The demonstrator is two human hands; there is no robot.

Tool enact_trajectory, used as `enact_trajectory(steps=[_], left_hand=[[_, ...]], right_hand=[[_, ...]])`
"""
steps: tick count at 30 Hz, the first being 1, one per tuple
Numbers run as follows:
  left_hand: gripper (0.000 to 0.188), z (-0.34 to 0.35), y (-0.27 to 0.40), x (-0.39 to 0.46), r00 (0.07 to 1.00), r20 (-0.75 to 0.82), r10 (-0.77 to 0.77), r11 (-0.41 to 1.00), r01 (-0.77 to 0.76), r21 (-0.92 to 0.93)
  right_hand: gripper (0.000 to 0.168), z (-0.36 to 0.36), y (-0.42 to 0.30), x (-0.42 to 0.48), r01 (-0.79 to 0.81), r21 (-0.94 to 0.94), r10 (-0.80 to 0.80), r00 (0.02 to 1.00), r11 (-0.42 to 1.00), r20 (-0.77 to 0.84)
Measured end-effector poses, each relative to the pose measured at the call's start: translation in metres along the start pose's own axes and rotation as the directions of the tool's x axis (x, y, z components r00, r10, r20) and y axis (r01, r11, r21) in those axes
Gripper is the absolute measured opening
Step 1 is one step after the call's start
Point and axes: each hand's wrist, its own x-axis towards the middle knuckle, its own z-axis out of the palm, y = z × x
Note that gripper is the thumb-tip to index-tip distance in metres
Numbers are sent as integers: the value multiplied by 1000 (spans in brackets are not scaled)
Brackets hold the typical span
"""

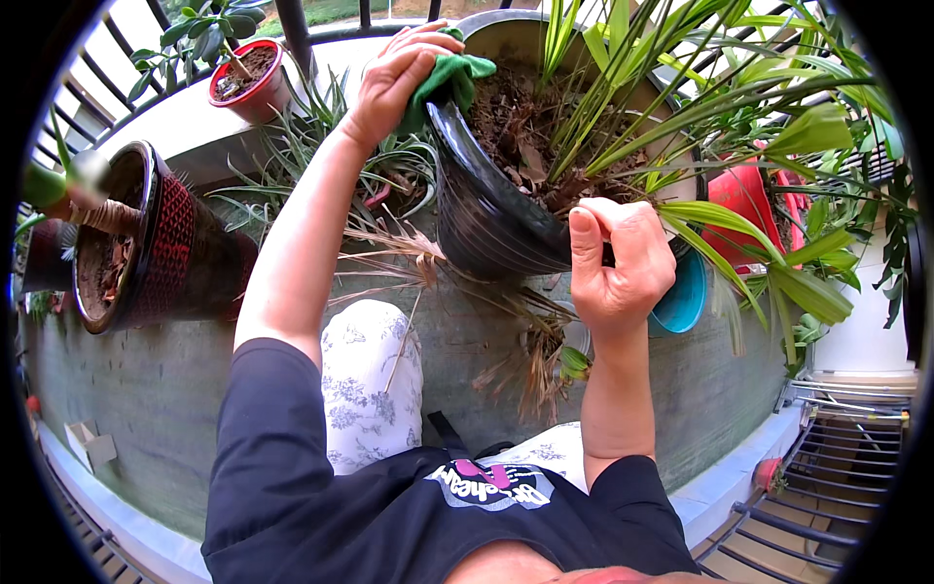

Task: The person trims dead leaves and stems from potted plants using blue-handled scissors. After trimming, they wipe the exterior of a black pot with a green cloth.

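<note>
My left hand presses a green cloth over the left rim of a large black plant pot. The pot looks glossy, with ridged sides, and holds brown soil and a palm-like plant with long narrow stems. At the near side of the pot is my right hand, its fingers curled and its thumb pointing up. The hand covers part of the rim, and whether it grips the rim or anything else cannot be made out.
Dry leaves hang below the pot. A turquoise pot and a red pot stand to the right. Spiky plants and a patterned dark pot are on the left. A small red pot sits on the ledge by metal railings.
</note>
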Motion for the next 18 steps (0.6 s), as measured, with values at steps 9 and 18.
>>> enact_trajectory(steps=[9,18], left_hand=[[19,14,48,-25,961,-37,-274,950,264,-164],[20,20,-36,37,832,246,-497,750,555,-360]], right_hand=[[17,4,-2,-2,-44,-178,58,995,983,75],[29,4,-5,-1,-22,-265,56,991,964,119]])
